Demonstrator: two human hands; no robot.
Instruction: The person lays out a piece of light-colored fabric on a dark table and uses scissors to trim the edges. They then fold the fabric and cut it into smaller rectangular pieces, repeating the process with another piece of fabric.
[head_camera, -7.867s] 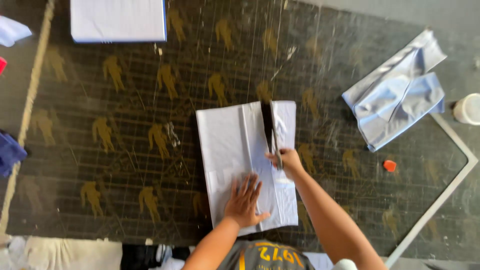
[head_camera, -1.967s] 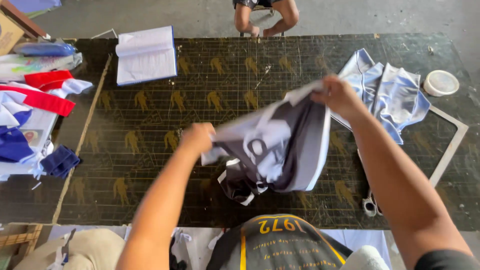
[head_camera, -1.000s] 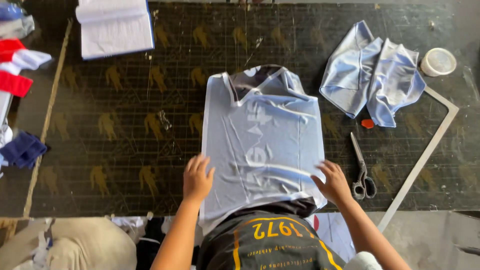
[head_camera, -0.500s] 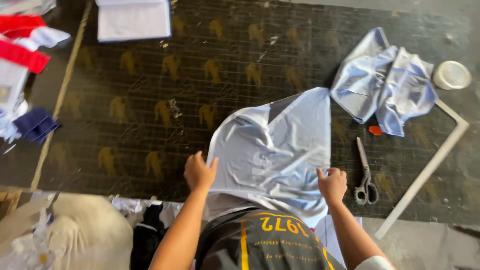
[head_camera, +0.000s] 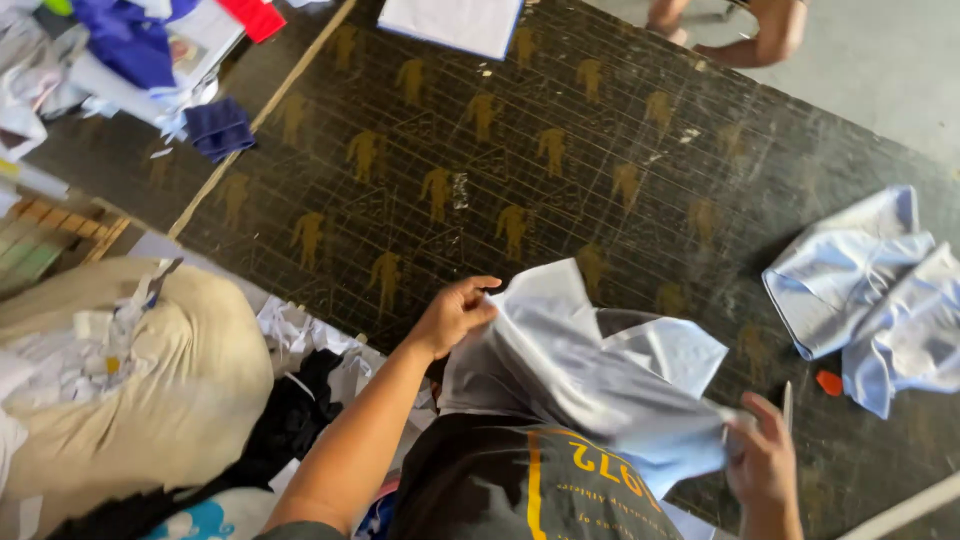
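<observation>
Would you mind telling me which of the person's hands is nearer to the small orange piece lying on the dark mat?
The right hand is nearer, just below-left of the small orange piece. The left hand is far off to its left, gripping the pale garment.

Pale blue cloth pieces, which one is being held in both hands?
The pale blue garment at the table's near edge; the left hand and right hand grip it. The crumpled pile lies untouched.

A dark, near-black T-shirt (head_camera: 530, 490) is worn, marked with an orange-yellow vertical stripe and printed numerals and lettering of the same colour. Both forearms are left bare down to the fingers. No glove, ring or watch is seen on the left hand (head_camera: 452, 315) or the right hand (head_camera: 765, 462).
</observation>
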